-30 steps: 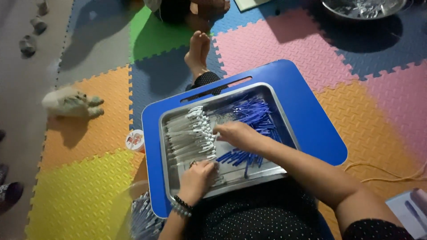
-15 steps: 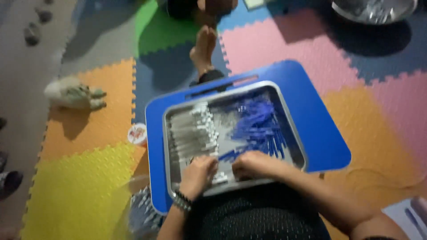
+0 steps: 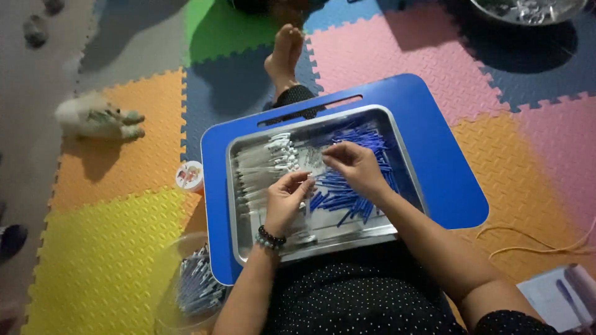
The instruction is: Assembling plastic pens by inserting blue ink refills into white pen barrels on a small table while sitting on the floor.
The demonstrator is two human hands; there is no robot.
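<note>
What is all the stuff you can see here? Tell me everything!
Rectangular metal tray: one, silver, on the blue board.
Blue plastic lap board: one, on the person's lap.
Thin blue sticks: many, right side of tray.
Clear white-tipped tubes: many, left side of tray.
Foam puzzle mats: several, many colours, on the floor.
Small round sticker-topped lid: one, left of board.
Clear plastic bag of finished pieces: one, lower left.
Round metal bowl: one, top right.
Bare foot: one, beyond board.
Left hand: beaded bracelet, pinching a small piece.
Right hand: over the sticks.

Dim indoor light came from upper right; the metal tray (image 3: 406, 166) caught faint glare. Broad dark shadows lay across the mats (image 3: 236, 80) at top. Focus was soft, corners darker, with no marked blur
</note>
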